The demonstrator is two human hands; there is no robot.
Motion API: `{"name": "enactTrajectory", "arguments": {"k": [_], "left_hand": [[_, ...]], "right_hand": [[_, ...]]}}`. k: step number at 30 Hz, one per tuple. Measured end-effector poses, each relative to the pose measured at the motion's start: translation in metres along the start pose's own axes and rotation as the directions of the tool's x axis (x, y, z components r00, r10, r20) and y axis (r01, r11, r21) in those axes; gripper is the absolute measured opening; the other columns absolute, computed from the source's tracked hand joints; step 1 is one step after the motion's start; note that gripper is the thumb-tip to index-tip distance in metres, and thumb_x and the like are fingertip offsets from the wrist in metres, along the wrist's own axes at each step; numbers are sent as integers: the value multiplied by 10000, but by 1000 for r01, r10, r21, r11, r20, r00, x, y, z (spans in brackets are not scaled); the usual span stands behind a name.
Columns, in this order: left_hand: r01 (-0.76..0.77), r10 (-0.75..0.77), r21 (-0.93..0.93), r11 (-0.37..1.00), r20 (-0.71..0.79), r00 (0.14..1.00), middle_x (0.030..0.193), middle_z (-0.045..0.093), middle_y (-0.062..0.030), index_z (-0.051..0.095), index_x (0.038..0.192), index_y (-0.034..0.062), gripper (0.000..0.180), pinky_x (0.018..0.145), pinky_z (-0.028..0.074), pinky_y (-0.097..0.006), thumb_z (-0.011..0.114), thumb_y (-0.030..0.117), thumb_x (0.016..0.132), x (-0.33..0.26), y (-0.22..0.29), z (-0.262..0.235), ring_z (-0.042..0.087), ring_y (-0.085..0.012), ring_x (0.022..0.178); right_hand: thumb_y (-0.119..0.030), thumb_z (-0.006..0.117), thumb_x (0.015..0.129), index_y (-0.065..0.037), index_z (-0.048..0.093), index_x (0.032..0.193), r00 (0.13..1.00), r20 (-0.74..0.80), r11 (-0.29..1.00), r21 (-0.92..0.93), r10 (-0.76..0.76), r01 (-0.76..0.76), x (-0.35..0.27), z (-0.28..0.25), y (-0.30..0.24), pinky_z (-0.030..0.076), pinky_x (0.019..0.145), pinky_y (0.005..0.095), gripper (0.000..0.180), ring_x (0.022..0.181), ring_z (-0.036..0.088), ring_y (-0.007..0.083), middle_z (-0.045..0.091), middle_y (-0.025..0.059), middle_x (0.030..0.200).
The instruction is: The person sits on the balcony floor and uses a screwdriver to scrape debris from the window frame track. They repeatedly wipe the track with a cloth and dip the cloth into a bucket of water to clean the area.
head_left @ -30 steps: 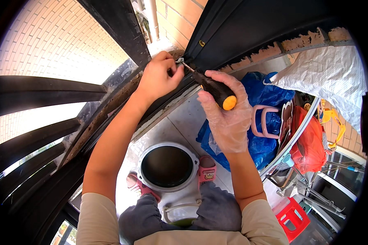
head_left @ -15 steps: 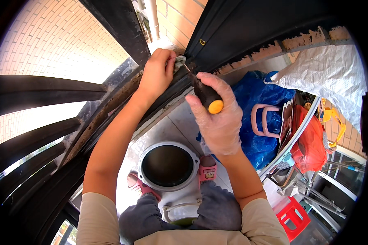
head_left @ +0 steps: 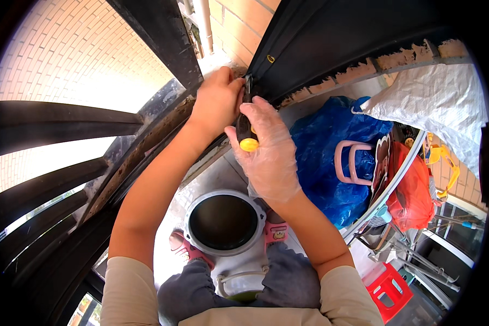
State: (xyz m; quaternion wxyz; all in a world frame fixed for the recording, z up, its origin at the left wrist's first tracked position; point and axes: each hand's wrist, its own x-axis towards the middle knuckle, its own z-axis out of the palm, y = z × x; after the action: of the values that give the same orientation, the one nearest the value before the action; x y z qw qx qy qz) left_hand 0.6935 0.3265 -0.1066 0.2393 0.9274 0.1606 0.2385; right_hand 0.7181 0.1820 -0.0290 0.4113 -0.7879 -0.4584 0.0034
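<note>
My gloved right hand, in a clear plastic glove, grips a screwdriver by its black handle with a yellow end. The tool's far end points into the corner of the dark window frame. Beside that tip my bare left hand rests on the frame, its fingers bent and pressed together. A small bit of greyish cloth shows at the corner by the screwdriver tip; most of it is hidden behind the left fingers and the tool.
A round grey bucket of dark water stands between my feet in pink sandals. To the right lie a blue plastic bag, a white woven sack, a red bag and a red stool. Dark window bars cross the left.
My right hand has moved left and away from me, bringing the screwdriver upright into the corner. The left hand has shifted slightly right, and less of the cloth shows.
</note>
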Motion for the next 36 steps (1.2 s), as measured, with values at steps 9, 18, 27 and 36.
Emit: {"name": "enactTrajectory", "arguments": {"k": [9,18,27,36], "left_hand": [[-69,31,273,960,139,990,912,480,-120,645,1027,75,281,738,450,-368,550,164,779,-7,2,-7,525,-278,922],[19,-56,325,946,104,993,930,473,-101,642,1060,160,288,708,454,-368,549,225,795,-7,2,4,517,-273,915],[47,-104,331,942,155,982,953,463,-109,630,1095,195,300,732,437,-377,520,246,820,-16,5,-3,496,-279,956],[57,-112,299,953,170,979,989,471,-108,621,1090,164,330,748,435,-369,569,237,772,-12,1,-3,496,-278,965]], "right_hand": [[-85,740,723,-29,587,1038,991,71,986,-109,-117,124,11,10,-3,520,795,389,355,927,610,365,587,239,1058],[-12,754,658,0,537,1112,960,262,995,4,-100,102,12,7,-6,377,1014,424,503,1189,438,413,455,254,1191],[10,675,690,13,544,1104,943,301,990,22,-142,142,11,12,-12,379,1005,443,434,1167,445,432,478,246,1146],[-38,708,713,-68,587,1060,978,211,1000,30,1,-7,26,6,-17,478,875,404,369,1034,569,419,561,278,1124]]}}
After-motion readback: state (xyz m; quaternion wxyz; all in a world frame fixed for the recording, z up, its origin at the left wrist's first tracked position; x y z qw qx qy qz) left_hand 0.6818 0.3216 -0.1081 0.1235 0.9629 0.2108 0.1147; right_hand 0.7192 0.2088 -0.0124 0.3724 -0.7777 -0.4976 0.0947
